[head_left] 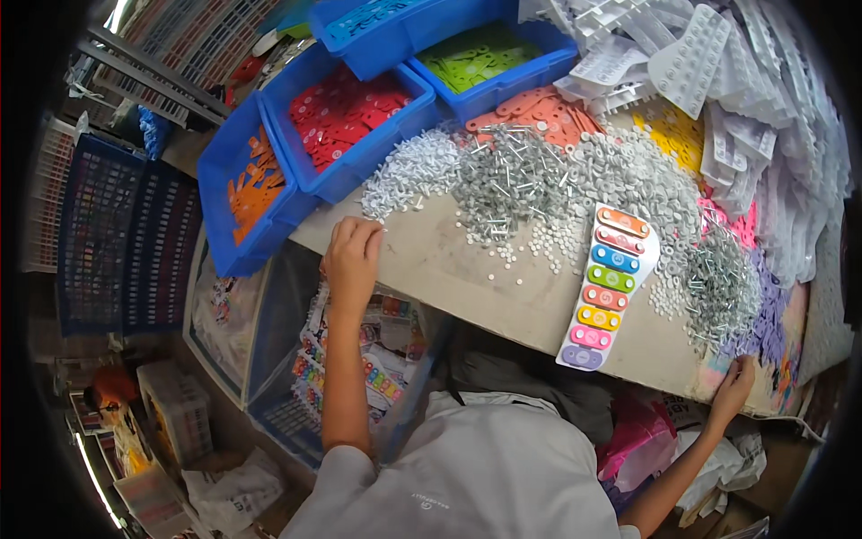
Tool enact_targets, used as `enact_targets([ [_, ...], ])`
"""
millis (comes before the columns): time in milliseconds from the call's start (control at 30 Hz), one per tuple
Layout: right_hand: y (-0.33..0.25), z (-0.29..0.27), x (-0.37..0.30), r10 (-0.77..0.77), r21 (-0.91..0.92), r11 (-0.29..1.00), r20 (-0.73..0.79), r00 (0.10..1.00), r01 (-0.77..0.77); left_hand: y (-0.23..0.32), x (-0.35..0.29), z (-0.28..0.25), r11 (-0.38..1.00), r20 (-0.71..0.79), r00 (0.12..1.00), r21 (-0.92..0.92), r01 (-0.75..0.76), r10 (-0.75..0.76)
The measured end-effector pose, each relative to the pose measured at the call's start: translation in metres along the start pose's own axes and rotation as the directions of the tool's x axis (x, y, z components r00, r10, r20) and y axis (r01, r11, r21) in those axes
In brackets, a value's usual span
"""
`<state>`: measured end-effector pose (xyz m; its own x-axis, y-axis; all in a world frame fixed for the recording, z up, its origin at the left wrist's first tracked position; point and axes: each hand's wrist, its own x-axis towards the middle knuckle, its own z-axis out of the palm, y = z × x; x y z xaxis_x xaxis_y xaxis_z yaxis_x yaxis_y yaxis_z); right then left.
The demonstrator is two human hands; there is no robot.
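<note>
A toy xylophone (608, 287) with a white base and a row of coloured bars lies on the table near its front edge, with neither hand on it. My left hand (353, 256) is at the front edge on the left, below a pile of small white plastic pieces (413, 171). Its fingers are closed together, and whatever is in them is too small to make out. Far to the right, my right hand (734, 384) is at the table edge beside a pile of purple bars (770, 305). Its fingers are curled in, their tips partly hidden.
Blue bins hold orange (256, 184), red (346, 117) and green bars (480, 58). Piles of metal pins (512, 180), grey-white washers (628, 175) and more pins (721, 286) cover the table. White bases (763, 81) are stacked at the right. A crate (382, 431) with finished-looking xylophones stands below the edge.
</note>
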<state>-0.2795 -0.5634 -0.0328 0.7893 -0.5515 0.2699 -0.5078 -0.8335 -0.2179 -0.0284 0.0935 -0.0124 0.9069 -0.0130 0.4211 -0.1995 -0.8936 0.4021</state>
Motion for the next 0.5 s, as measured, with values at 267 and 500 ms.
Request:
enact_targets([
  [267,-0.008,0.001,-0.002,-0.003,-0.104,0.995,-0.037,0.999,0.0,0.015,0.002,0.008,0.979,-0.08,0.981,0.122,-0.164,0.174],
  [500,-0.07,-0.007,-0.008,0.086,0.097,0.994,-0.382,0.92,-0.053,0.138,-0.05,0.007,0.366,0.557,0.828,-0.758,0.541,-0.07],
])
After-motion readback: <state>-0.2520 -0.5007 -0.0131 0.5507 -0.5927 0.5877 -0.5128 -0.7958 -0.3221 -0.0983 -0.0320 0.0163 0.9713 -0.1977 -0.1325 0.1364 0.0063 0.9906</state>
